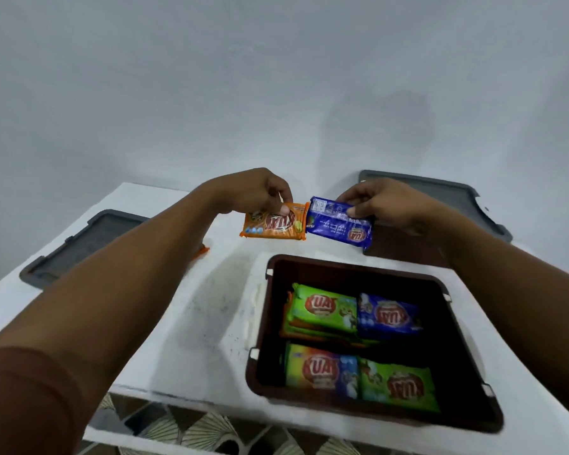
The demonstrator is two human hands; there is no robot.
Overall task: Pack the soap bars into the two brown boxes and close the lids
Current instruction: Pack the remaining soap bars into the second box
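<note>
Left hand (260, 195) pinches an orange bar (273, 226), right hand (386, 201) a blue bar (340, 224) — held up by the edges, ready for the open box (342, 276).

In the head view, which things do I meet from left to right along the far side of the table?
left grey lid → left hand → orange soap bar → blue soap bar → right hand → right grey lid
</note>
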